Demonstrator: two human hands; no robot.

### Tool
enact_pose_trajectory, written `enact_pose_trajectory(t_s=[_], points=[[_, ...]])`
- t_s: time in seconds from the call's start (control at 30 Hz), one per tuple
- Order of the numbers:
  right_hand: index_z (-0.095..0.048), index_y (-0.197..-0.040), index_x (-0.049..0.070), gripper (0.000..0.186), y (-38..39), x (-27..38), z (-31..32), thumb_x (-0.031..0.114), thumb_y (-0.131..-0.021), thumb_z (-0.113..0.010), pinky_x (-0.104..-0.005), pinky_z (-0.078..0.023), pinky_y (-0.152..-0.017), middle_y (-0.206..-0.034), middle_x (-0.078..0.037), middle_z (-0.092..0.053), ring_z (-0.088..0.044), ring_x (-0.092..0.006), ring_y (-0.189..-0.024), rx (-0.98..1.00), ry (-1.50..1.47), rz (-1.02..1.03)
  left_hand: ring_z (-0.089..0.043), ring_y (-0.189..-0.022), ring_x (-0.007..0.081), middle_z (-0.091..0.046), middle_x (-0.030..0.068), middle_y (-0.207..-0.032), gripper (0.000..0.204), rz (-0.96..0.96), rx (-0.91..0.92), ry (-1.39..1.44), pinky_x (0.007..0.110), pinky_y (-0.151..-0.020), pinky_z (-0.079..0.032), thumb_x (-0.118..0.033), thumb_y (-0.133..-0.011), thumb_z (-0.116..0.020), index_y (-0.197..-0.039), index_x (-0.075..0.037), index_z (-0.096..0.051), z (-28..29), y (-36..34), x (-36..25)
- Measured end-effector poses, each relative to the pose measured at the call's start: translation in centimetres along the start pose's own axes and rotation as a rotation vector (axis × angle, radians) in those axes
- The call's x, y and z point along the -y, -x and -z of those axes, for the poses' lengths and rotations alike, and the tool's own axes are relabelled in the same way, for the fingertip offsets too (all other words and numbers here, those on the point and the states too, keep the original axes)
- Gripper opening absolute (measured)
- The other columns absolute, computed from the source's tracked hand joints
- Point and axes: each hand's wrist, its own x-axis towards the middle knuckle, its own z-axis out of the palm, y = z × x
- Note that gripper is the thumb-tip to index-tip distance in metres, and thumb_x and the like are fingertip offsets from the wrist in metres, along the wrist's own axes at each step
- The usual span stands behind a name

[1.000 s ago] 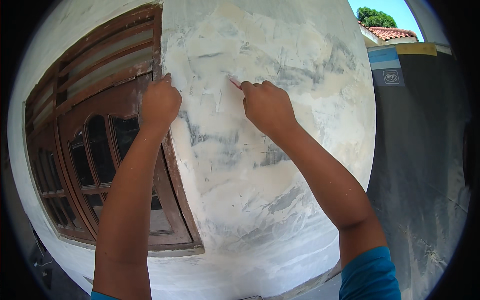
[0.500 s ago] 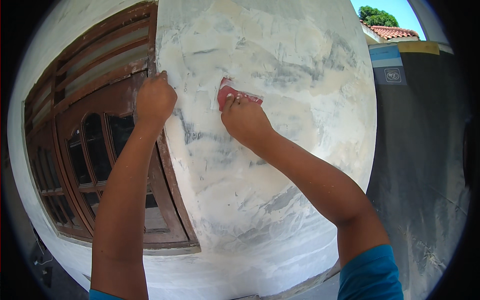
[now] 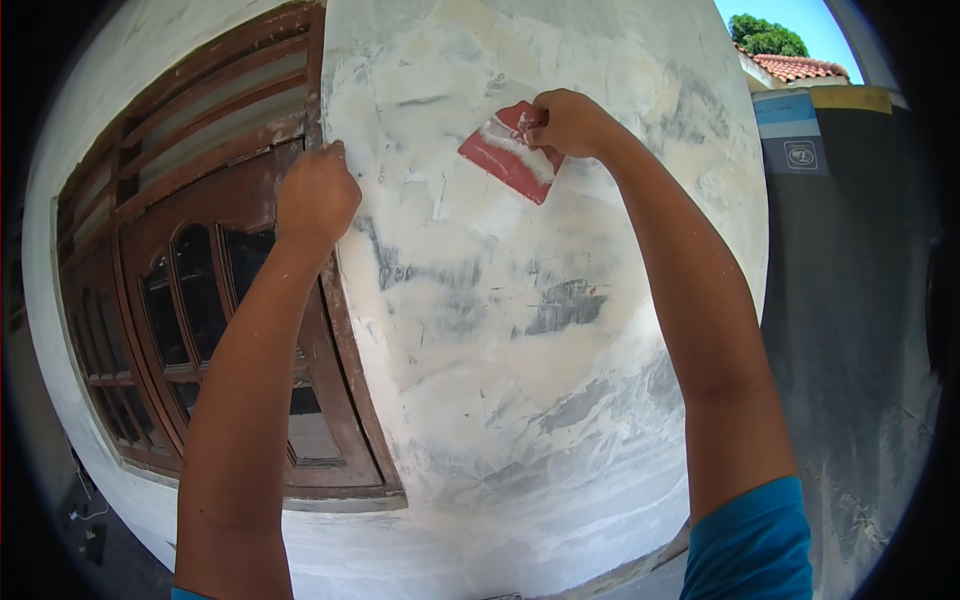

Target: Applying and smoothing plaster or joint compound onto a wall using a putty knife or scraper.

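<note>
My right hand (image 3: 575,122) pinches a red, wide-bladed plastic putty spreader (image 3: 508,168) by its narrow end. A band of pale putty lies across the spreader's face, and its broad edge points down and to the left, in front of the wall (image 3: 470,330). Whether that edge touches the wall I cannot tell. Patchy cream filler and grey smears cover this wall. My left hand (image 3: 318,195) is closed beside the brown wooden window frame (image 3: 313,90), its knuckles toward me. What its fingers hold, if anything, is hidden.
Left of the wall is a brown wooden window (image 3: 190,290) with dark panes and slats above. A dark sheet (image 3: 850,300) hangs at the right, with a blue-and-white printed patch near its top. Beyond it show a tiled roof (image 3: 800,68) and a tree (image 3: 768,36).
My right hand has moved up and to the right and turned, so the spreader's broad edge now points down. My left hand stays by the frame.
</note>
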Motion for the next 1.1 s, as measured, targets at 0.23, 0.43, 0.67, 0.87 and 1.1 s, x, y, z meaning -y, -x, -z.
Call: enact_pose_trajectory(t_s=[0.23,0.43,0.67,0.87,1.1], points=[[-0.069,-0.1,-0.001,0.029,-2.2,-1.3,6.1,0.017,-0.078,-0.076,-0.0394,-0.053,-0.075,-0.093,-0.017,-0.072,-0.068,-0.0299,-0.083,-0.146,0.141,-0.023,-0.066,-0.087,0.0395,-0.067,0.0246,-0.089,0.039,-0.016,-0.009,-0.026,0.047,-0.08,-0.054,-0.009,-0.084,-0.053,-0.118,0.0,-0.068,-0.5,-0.1,1.0],[-0.067,-0.114,0.006,0.027,0.7,1.7,4.7,0.014,-0.089,-0.062,-0.0449,-0.056,-0.073,-0.094,-0.019,-0.073,-0.071,-0.035,-0.082,-0.634,0.39,0.03,-0.066,-0.085,0.0396,-0.067,0.0251,-0.09,0.038,-0.006,-0.019,-0.02,0.048,-0.079,-0.054,-0.009,-0.085,-0.053,-0.119,-0.001,-0.068,-0.8,0.3,1.6],[-0.069,-0.092,-0.008,0.022,7.3,4.1,-9.4,0.006,-0.075,-0.064,-0.0304,-0.053,-0.049,-0.077,-0.017,-0.071,-0.07,-0.0201,-0.064,-0.613,0.687,0.366,-0.066,-0.096,0.0396,-0.068,0.0254,-0.1,0.036,0.023,0.0,0.012,0.047,-0.086,-0.053,-0.008,-0.087,-0.048,-0.116,0.001,-0.067,-0.4,0.1,0.2],[-0.066,-0.1,-0.001,0.018,11.5,6.6,-7.2,0.005,-0.083,-0.06,-0.0386,-0.056,-0.06,-0.083,-0.012,-0.07,-0.068,-0.0275,-0.071,-0.398,0.404,0.251,-0.065,-0.094,0.0398,-0.068,0.0245,-0.096,0.03,0.027,0.019,0.001,0.048,-0.084,-0.054,-0.007,-0.087,-0.049,-0.109,0.001,-0.068,-0.1,0.5,0.7],[-0.065,-0.102,0.001,0.019,8.8,7.1,-4.6,0.006,-0.087,-0.055,-0.0426,-0.055,-0.067,-0.085,-0.013,-0.07,-0.068,-0.0305,-0.08,-0.38,0.369,0.17,-0.066,-0.085,0.0398,-0.066,0.0247,-0.089,0.034,-0.023,-0.034,-0.003,0.048,-0.079,-0.054,-0.008,-0.088,-0.051,-0.117,-0.002,-0.068,-0.6,0.3,1.1]])
